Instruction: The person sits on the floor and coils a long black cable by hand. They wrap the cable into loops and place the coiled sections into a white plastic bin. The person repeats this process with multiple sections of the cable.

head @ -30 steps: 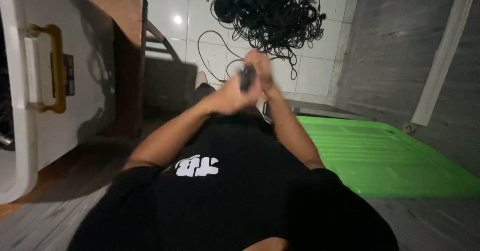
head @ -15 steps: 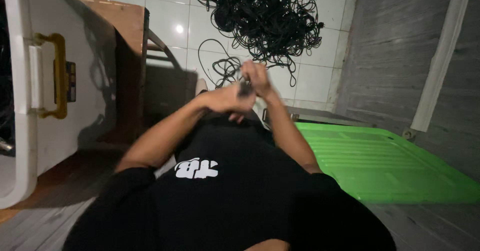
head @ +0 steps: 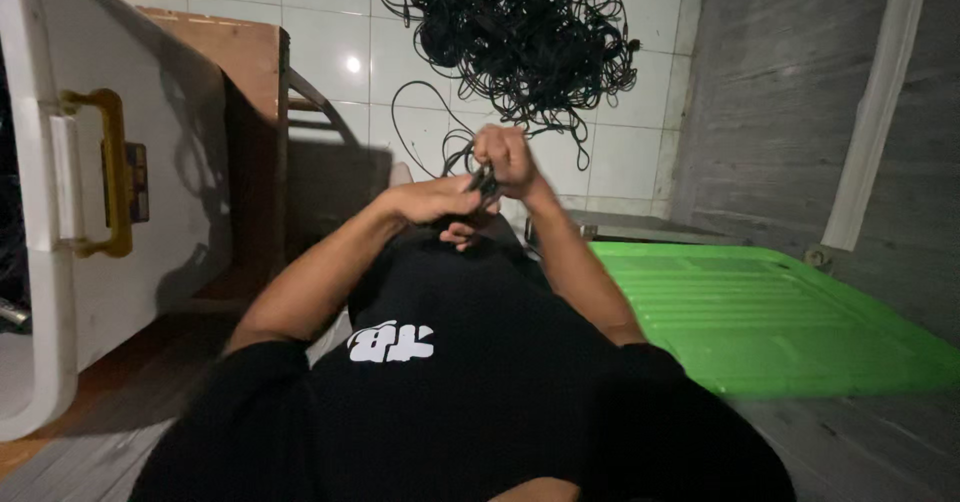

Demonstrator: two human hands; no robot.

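Floor: white tiles (head: 620, 157), lit from above; grey planks nearer the camera.
Cable pile: black tangle (head: 520, 32) on the tiles, beyond the hands.
Left hand (head: 435, 199): fingers closed, pinching a small dark cable piece (head: 483, 180).
Right hand (head: 505, 157): fist pressed together on the same piece, just above the left hand, touching it.
Loose strand (head: 420, 127): loops on the tiles towards the hands.
Right side: green plastic lid (head: 770, 312), flat.
Left side: white case (head: 150, 202) with yellow handle (head: 105, 172).
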